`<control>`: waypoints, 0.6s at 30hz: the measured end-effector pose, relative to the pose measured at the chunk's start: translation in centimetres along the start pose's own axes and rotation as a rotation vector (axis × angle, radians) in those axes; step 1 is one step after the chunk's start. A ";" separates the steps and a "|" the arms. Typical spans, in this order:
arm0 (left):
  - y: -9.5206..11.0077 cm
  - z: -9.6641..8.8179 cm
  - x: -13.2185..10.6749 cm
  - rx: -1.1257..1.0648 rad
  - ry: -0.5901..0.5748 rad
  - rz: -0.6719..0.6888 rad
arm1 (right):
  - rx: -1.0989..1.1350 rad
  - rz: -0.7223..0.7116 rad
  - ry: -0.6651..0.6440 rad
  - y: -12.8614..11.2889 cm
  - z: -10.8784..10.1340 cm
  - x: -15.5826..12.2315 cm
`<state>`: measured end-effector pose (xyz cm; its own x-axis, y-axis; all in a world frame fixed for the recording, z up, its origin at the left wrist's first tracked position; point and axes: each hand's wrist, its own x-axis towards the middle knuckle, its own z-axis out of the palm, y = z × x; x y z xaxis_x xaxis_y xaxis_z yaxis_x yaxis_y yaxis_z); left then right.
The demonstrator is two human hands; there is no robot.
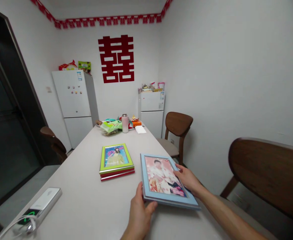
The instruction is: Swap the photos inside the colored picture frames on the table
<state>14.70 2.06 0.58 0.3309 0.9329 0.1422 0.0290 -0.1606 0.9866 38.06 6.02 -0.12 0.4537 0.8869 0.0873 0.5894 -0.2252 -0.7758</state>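
White walls [216, 73], one bearing a large red double-happiness cutout [119, 68], enclose a long, smooth white table [86, 200]. By its right edge, the left hand [141, 213] and right hand [188, 180] grasp a light-blue rectangular picture frame [161, 176] from either side. Lime-green [115, 158] and red rectangular frames [118, 175] lie stacked midway; a pale-pink cylindrical bottle [125, 124] stands toward the far edge.
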 end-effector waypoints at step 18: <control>-2.2 -3.8 2.0 0.227 0.190 -0.059 | -0.432 -0.440 0.012 -6.5 5.0 0.3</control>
<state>11.70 5.56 -1.00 0.1404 0.9830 0.1183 0.2602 -0.1519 0.9535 31.08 9.77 1.84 0.1122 0.9297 0.3507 0.9396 0.0156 -0.3419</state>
